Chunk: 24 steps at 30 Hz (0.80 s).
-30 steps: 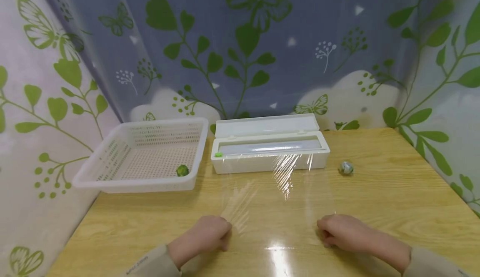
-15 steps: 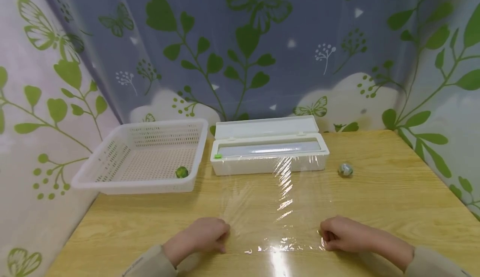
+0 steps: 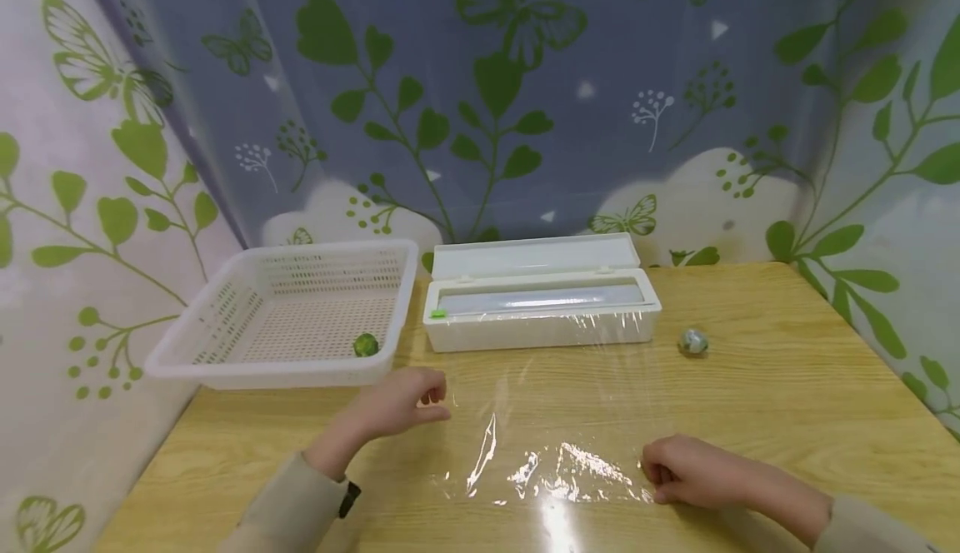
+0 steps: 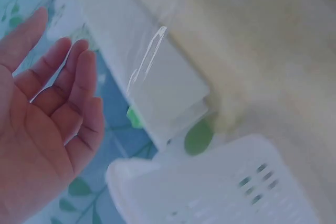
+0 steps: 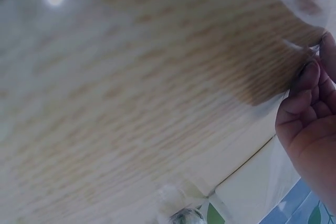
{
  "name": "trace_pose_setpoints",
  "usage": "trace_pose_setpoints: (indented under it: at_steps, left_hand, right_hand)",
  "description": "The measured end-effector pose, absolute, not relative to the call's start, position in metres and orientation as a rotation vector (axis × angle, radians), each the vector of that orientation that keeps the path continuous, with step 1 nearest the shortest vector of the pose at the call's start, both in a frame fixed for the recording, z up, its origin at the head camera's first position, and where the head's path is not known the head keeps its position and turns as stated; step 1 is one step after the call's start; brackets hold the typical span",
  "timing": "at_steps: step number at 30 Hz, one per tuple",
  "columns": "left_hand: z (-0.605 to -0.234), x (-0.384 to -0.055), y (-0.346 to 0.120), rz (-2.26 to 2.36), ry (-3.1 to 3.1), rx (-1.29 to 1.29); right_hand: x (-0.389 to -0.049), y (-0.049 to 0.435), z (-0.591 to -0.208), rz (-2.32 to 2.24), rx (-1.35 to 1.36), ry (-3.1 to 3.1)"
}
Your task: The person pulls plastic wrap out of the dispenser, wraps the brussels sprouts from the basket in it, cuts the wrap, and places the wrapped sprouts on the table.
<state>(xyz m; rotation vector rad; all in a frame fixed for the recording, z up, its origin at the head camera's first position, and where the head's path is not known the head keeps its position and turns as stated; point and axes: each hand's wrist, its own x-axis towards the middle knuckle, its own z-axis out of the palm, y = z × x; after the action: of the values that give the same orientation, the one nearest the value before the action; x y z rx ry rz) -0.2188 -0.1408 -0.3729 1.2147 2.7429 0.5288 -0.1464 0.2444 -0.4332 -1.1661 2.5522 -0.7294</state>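
Note:
A clear sheet of cling film (image 3: pixel 555 420) runs out of a white cling film dispenser (image 3: pixel 542 332) and lies over the wooden table, its near part wrinkled and shiny. My right hand (image 3: pixel 693 470) pinches the film's near right corner between thumb and fingers; the right wrist view shows the film gathered at those fingertips. Off the film's left edge, my left hand (image 3: pixel 401 403) holds nothing. Its fingers are loosely bent and spread in the left wrist view, beside the dispenser and the basket. The dispenser's lid (image 3: pixel 536 256) stands raised, with a green slider (image 3: pixel 438 314) at its left end.
A white perforated basket (image 3: pixel 281 370) stands at the left, holding a small round green vegetable (image 3: pixel 365 345) like a Brussels sprout. Right of the dispenser sits a small shiny greenish-white ball (image 3: pixel 693 341). A patterned curtain (image 3: pixel 420 103) closes off the back.
My left hand has let go of the film and moved up toward the basket. The film's near left part has dropped and wrinkled. My right hand stays at its corner.

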Motion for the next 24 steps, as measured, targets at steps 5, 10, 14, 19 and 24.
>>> trace_pose_setpoints:
  at_steps: [5, 10, 14, 19, 24]
  left_hand:
    - [-0.353, -0.236, -0.143, 0.614, 2.848, 1.198]
    - [-0.340, -0.253, -0.147, 0.722, 2.899, 1.085]
    - [-0.336, -0.269, -0.154, 0.785, 2.933, 0.983]
    - [-0.335, -0.285, -0.167, 0.824, 2.962, 0.857]
    - [-0.342, -0.300, -0.185, 0.825, 2.998, 0.713]
  right_hand:
    - [-0.147, 0.247, -0.437, -0.752, -1.215, 2.572]
    - [-0.147, 0.248, -0.440, -0.771, -1.261, 2.582]
    - [-0.148, 0.250, -0.440, -0.791, -1.272, 2.576]
    - [-0.149, 0.252, -0.441, -0.807, -1.279, 2.559]
    - [-0.148, 0.253, -0.445, -0.828, -1.286, 2.545]
